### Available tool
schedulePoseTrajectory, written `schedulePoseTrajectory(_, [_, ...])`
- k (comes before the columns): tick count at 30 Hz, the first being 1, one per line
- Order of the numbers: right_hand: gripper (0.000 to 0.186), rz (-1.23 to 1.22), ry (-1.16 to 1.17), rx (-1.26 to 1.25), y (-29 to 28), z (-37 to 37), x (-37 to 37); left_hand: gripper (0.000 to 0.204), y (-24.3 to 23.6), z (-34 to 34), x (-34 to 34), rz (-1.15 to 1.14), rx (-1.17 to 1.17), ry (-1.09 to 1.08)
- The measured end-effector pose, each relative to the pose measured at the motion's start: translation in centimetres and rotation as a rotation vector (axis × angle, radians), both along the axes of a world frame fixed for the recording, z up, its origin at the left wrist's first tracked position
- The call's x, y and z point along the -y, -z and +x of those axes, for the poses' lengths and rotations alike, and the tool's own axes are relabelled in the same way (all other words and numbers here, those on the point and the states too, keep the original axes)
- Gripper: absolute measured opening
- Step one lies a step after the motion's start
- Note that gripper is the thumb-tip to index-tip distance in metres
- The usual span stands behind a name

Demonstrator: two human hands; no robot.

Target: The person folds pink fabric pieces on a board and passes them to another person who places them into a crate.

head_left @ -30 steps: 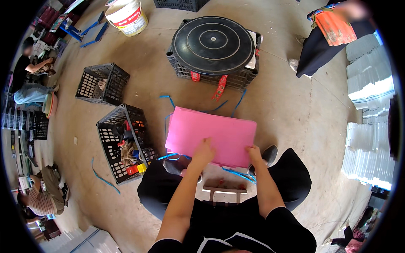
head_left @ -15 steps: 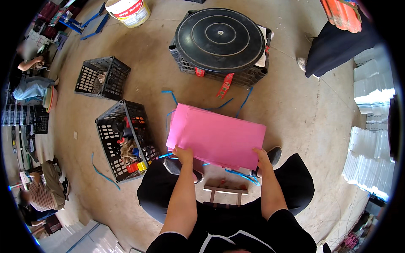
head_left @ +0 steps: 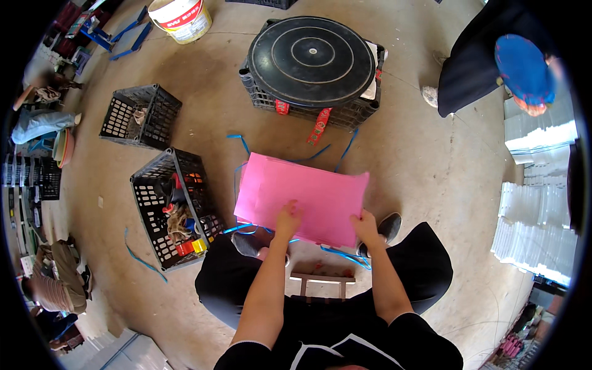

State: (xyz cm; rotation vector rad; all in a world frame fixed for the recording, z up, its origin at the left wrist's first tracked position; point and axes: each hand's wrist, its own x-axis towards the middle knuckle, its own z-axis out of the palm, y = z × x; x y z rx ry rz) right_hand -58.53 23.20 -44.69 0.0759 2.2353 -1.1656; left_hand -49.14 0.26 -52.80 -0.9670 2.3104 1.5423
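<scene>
A stack of pink rectangular sheets [head_left: 314,188] lies in front of me, above blue straps [head_left: 345,258]. My left hand [head_left: 288,217] rests on the sheets' upper face near the lower middle, its fingers apart and slightly bent. My right hand [head_left: 365,223] grips the right part of the near edge, where the top sheet is a little lifted. Below, between my legs, stands a small wooden piece [head_left: 320,277], partly hidden.
Black crates [head_left: 139,117] stand left, one [head_left: 148,209] holding mixed items. A black disc [head_left: 311,52] tops another crate ahead, beside a bucket [head_left: 180,18]. A standing person [head_left: 465,74] is upper right, two others [head_left: 52,277] left; white stacked sheets [head_left: 533,222] line the right.
My left hand moved down-left to the near edge, then back inward onto the sheets. The top sheet's right side has risen slightly. The standing person has shifted, now showing a blue item.
</scene>
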Motion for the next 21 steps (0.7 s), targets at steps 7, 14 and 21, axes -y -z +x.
schedulePoseTrajectory(7, [0.037, -0.048, -0.310, -0.275, 1.1, 2.3, 13.1, 0.042, -6.0, -3.4, 4.1, 0.913, 0.075, -0.352])
schedulePoseTrajectory(14, [0.061, -0.074, -0.542, -0.191, 6.3, 3.8, 18.0, 0.022, 3.2, -3.3, 10.6, 0.217, -0.027, -0.283])
schedulePoseTrajectory(21, [0.063, -0.046, -0.727, -0.183, 8.0, 3.4, 15.4, 0.019, 3.0, -3.8, 7.5, -0.153, 0.013, -0.074])
